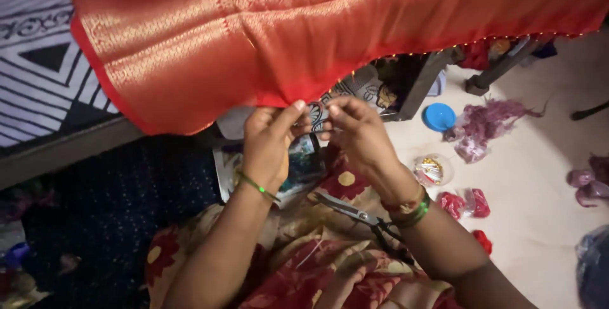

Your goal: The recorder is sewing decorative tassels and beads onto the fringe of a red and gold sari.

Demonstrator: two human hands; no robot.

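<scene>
Both my hands meet at the lower edge of the red-orange silk cloth [304, 36] draped over the frame in front of me. Left hand [269, 138] pinches the hem between thumb and fingertips; right hand [358, 134] pinches just beside it. Scissors [365, 217] lie on my lap. Blue lid [439, 117] on the floor [539, 195].

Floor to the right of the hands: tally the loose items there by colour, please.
Blue round lid: 1
Purple tufts of fluff: 2
Clear round container with gold bits: 1
Red packets: 3
Total: 7
A bluish bag at the right edge is cut off and left out.
</scene>
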